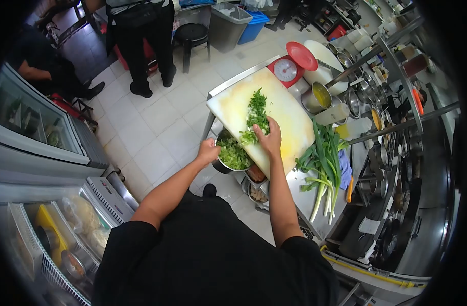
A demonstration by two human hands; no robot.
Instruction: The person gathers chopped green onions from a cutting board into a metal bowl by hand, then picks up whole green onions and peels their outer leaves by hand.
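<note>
My left hand (209, 152) is closed on the near-left side of a metal pot (223, 168), at its rim or handle. Chopped light-green leaves (233, 154) fill the pot, which sits just below the edge of a white cutting board (289, 115). On the board, my right hand (270, 138) rests against a strip of chopped green onion (256, 109), thumb and fingers apart. The strip runs from the board's middle down to the edge above the pot. Whole green onions (325, 166) lie to the right of the board.
A red kitchen scale (286, 70) stands behind the board, near a pot of yellow liquid (321, 95). A purple cloth (344, 168) and an orange-handled tool (350, 189) lie beside the onions. An open refrigerated drawer (65, 229) is at left. Another person (141, 46) stands ahead.
</note>
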